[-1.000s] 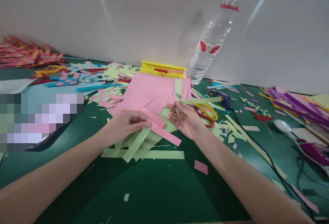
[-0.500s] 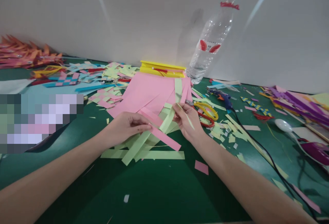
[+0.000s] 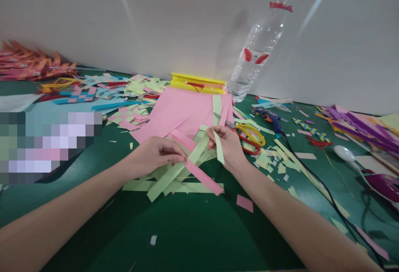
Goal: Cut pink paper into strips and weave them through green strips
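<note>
Lower than before, the pink strip (image 3: 204, 177) slants nearer the front, and the green strip (image 3: 219, 146) now hangs across the right palm instead of reaching sideways. Under everything spreads the desk (image 3: 124, 230), with the pink paper (image 3: 176, 110) beyond the hands and a clear bottle (image 3: 255, 51) behind. The left hand (image 3: 157, 156) has its fingers clamped on the pink strip; the right hand (image 3: 227, 144) has its fingers pinching the green strip, beside the scissors (image 3: 251, 134).

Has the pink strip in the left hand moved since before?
Yes, toward the person. The pink strip now reaches across the right end of the flat green strip.
</note>
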### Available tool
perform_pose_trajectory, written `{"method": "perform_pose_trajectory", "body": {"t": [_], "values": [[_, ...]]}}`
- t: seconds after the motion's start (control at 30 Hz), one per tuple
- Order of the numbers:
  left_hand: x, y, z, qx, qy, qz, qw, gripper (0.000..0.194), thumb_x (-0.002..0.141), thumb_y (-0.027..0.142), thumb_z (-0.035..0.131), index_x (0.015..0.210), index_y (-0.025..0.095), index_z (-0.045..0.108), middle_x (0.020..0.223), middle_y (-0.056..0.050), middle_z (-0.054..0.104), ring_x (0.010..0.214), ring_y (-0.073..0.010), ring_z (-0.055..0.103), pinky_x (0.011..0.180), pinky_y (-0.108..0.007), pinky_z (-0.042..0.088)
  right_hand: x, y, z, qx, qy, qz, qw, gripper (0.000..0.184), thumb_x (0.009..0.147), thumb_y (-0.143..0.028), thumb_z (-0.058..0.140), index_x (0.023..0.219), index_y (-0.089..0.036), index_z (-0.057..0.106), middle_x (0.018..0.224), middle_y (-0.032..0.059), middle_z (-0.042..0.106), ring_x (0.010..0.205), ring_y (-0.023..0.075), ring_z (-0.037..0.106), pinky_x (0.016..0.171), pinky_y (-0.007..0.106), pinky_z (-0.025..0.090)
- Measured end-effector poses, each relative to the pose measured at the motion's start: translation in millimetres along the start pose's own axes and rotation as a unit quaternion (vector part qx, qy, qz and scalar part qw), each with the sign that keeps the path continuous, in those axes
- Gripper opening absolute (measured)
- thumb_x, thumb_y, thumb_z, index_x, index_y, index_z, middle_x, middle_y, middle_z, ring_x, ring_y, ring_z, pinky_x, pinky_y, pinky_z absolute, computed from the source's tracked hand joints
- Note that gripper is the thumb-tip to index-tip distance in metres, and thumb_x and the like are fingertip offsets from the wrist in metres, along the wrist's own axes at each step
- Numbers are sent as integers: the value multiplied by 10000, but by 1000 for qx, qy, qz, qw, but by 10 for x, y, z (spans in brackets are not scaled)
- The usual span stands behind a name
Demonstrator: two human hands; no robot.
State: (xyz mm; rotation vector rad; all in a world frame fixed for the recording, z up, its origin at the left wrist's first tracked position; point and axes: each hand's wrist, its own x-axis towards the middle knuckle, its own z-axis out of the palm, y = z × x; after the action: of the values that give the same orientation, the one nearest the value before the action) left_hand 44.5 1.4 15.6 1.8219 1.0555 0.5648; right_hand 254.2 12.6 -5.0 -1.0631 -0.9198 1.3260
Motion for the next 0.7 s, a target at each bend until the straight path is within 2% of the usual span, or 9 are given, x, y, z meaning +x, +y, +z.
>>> {"method": "perform_pose_trajectory", "body": {"t": [0.1,0.4,0.57,0.7], "values": [[-5,7,-4,-8,-4,0,1000,187,745,382,675,754,207,741,723,-12,711,666,-146,629,598,-210,482,-6,-8,5,2,0,8,1000,333,534,-361,839,708,-163,635,435,-72,561,366,67,483,379,190,387],[-20,22,-10,-18,-5,-4,1000,177,736,377,682,757,211,739,708,-11,709,638,-143,630,570,-208,489,-8,-7,0,-12,10,-7,1000,282,556,-281,826,724,-162,634,448,-70,572,393,65,494,413,180,402],[-15,-2,-25,4,13,-10,1000,207,750,406,678,764,211,742,702,-14,712,630,-142,626,576,-214,481,12,36,-26,-36,30,-35,998,260,576,-283,805,733,-175,628,460,-71,570,389,74,487,395,194,390],[-2,-14,-33,9,19,-16,1000,222,749,427,681,778,217,747,725,-15,719,637,-140,623,576,-216,473,11,42,-34,-61,30,-68,995,180,631,-261,758,740,-185,637,487,-72,575,396,72,481,422,208,426]]}}
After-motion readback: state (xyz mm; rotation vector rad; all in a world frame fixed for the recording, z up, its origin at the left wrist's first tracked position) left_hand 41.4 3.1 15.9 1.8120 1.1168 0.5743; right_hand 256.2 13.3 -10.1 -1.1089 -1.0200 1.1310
